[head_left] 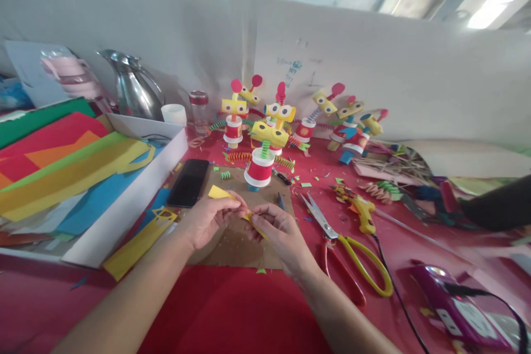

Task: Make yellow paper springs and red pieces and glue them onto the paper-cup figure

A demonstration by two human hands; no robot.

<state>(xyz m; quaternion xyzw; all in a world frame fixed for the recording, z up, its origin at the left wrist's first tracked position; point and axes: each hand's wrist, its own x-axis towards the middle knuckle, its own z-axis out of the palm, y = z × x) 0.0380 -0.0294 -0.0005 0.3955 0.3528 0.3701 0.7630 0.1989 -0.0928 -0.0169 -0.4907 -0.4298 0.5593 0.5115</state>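
Pinch: left hand (211, 218) and right hand (282, 229) are both pinched closed on a yellow strip (219, 193) near its middle, above the brown board (236, 251)
Strip: thin paper, fixed to nothing visible, so its shaping seems unfinished
Figures (233, 130): several beyond the board look complete; the front figure (259, 167), on its far part, already has tube head (269, 134), cup body and pleated arms (239, 157)
Green curl (225, 175): pleated paper, loose on the board's far left

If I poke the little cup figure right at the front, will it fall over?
The front cup figure might tip, since its wide yellow head sits high above a small blue base. The head would probably wobble, as its neck looks like folded green paper.
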